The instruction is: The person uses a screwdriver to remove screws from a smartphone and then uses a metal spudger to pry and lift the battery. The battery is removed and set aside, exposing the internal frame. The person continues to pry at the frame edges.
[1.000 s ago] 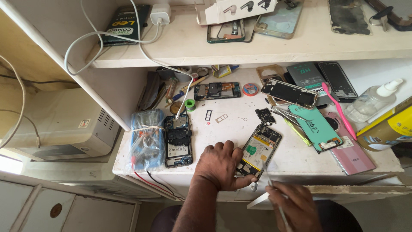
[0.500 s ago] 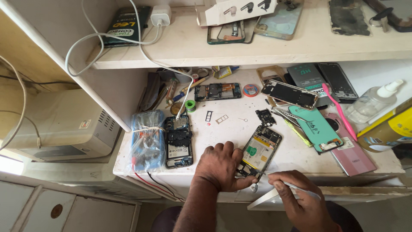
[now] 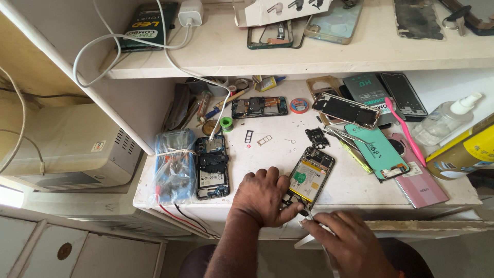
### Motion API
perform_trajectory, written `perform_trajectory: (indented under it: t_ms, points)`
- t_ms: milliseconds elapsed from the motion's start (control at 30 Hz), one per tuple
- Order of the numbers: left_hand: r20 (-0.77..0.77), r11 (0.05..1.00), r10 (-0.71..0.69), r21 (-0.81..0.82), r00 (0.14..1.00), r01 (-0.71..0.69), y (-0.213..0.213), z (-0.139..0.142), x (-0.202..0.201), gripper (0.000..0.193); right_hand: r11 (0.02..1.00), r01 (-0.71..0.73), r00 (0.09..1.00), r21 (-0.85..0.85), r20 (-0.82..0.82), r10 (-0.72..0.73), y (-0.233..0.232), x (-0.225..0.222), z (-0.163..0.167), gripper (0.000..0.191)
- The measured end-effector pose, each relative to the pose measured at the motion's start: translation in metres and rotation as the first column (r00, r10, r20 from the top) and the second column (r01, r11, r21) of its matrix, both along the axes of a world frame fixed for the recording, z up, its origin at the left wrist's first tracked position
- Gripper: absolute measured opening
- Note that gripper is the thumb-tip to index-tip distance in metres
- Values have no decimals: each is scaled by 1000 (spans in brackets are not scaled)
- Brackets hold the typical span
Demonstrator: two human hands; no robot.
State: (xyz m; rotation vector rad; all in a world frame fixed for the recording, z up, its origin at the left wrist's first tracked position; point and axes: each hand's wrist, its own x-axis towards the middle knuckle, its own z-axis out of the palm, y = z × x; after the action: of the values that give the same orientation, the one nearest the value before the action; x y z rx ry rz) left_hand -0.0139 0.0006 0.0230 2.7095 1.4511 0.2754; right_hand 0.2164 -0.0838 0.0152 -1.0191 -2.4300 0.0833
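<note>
- The left hand (image 3: pixel 263 196) is lying palm down on the near edge of the white worktop (image 3: pixel 278 149), its curled fingers pinning the lower end of an opened phone (image 3: pixel 309 176) with its yellow battery showing.
- The right hand (image 3: pixel 351 242) is pinching a thin metal tool (image 3: pixel 307 214) between its fingertips, the tip sitting at the phone's bottom corner, just beside the left fingers.
- A second opened phone (image 3: pixel 211 166) is lying left of the left hand, a white cable running to its top, with a blue bundle (image 3: pixel 174 166) held by a band beside it.
- A teal back cover (image 3: pixel 374 151) and a pink phone (image 3: pixel 419 180) are resting to the right, near a clear spray bottle (image 3: pixel 445 120).
- An upper shelf (image 3: pixel 319 51) is carrying phone frames and a white charger (image 3: pixel 191 12); a white box-shaped appliance (image 3: pixel 67 149) is sitting lower left.
</note>
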Motion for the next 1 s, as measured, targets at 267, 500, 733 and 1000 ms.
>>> perform_trajectory:
  t_ms: [267,500,733,1000]
  points:
    - [-68,997,39,-68,997,-43,1,1,3,50,982,151,984,110,-110,-139,-12,-4,-34,53]
    - [-96,997,36,-69,995,-43,0,1,3,48,985,135,986,108,-114,-123,-12,-4,-37,56]
    - [-54,1000,-11,17,998,12,0,-4,2,40,991,104,991,84,-87,-97,-11,1,-35,63]
    - [-125,998,-35,-51,992,29,1,-2,2,36,989,145,987,19,-72,-143,-11,-3,-43,62]
